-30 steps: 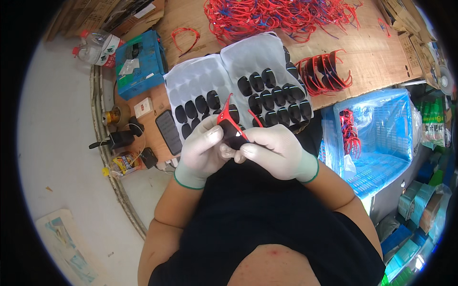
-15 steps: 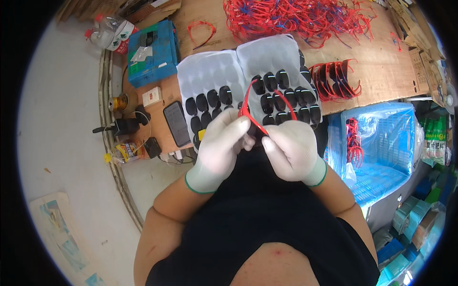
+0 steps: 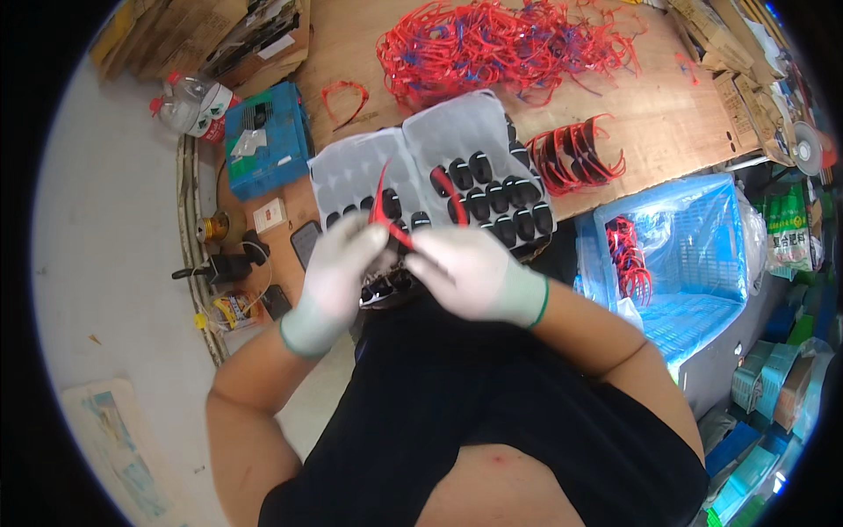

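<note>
Both my hands wear white gloves with green cuffs. Between them they hold red sunglasses frames (image 3: 399, 235), temples pointing away from me. The fingers of my left hand (image 3: 334, 277) are closed on the frame's left side. My right hand (image 3: 479, 270) pinches its right part; whether a lens sits under the fingers is hidden. Just beneath and beyond the hands lies a tray of dark lenses (image 3: 479, 167) in rows, with white sheets (image 3: 461, 123) folded back over its far part. My gloves cover some of the near lenses.
A tangled heap of red and blue frames (image 3: 500, 48) lies at the back. Sunglasses with dark lenses (image 3: 575, 154) stand nested at the right. Beyond the table's edge is a blue plastic-lined crate (image 3: 694, 263). A blue box (image 3: 263, 145), phone (image 3: 305, 242) and bottle (image 3: 198, 101) are at left.
The view has shifted, so the table and tray sit farther left in the picture. My hands have also moved left and still hold the red frames.
</note>
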`<state>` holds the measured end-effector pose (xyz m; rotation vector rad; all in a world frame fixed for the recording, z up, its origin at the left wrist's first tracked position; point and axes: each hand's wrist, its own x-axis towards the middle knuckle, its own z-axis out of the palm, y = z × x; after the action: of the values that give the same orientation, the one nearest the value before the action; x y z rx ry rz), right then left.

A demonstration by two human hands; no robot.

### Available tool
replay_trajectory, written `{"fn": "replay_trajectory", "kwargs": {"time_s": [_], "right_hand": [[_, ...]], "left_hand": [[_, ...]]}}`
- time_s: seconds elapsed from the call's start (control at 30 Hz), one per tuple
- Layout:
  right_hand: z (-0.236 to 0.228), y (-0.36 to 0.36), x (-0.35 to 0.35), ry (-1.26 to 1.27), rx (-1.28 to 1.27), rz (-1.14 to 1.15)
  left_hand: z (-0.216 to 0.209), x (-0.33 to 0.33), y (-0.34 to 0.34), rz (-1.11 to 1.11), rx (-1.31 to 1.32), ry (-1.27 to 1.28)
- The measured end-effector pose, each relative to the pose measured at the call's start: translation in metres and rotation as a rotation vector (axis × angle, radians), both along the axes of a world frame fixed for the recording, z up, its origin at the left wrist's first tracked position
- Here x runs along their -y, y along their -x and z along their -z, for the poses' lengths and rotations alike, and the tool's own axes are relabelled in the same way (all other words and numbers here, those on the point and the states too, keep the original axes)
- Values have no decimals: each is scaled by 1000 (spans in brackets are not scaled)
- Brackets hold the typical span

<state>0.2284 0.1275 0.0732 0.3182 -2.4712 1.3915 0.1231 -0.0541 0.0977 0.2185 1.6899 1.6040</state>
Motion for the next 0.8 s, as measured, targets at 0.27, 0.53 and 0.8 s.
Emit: {"fn": "replay_trajectory", "kwargs": {"time_s": [0.27, 0.53, 0.8], "right_hand": [[-13, 12, -56, 9, 148, -45], [-6, -4, -30, 458, 393, 144], [-15, -5, -16, 621, 422, 134]], "left_hand": [[22, -44, -18, -117, -165, -295], [39, -39, -25, 76, -227, -245], [13, -28, -14, 97, -113, -234]]}}
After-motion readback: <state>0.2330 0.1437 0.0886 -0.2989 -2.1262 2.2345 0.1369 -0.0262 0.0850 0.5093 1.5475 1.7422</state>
